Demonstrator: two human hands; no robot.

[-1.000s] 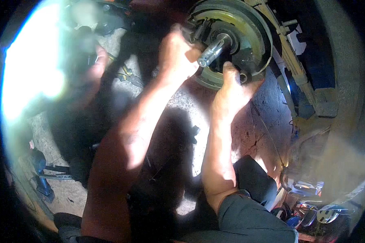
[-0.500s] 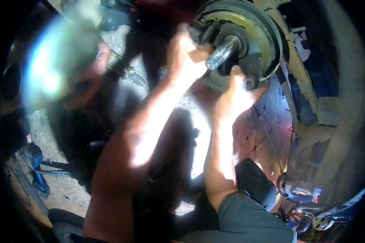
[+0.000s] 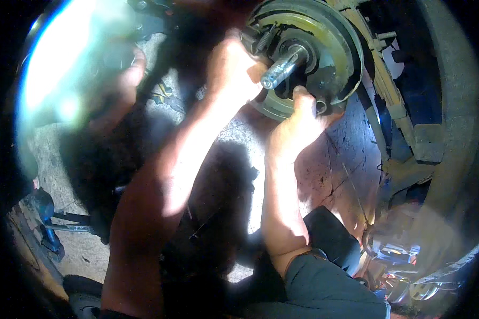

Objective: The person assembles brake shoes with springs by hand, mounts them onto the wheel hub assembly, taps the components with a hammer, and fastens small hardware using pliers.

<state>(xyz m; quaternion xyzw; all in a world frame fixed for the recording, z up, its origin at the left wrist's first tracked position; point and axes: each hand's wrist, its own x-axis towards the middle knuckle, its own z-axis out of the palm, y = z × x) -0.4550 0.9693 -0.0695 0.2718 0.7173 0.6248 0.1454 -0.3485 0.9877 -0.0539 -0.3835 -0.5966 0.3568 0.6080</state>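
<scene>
Both hands up at the brake plate [image 3: 324,48], much as a second ago: left hand [image 3: 231,66] clamped beside the spindle [image 3: 282,66], right hand [image 3: 298,119] gripping the lower rim; view shifted closer.

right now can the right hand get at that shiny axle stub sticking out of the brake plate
Probably yes. The right hand already rests on the lower edge of the round brake plate, just below the axle stub. Nothing lies between them, and the left hand sits to the stub's other side.
</scene>
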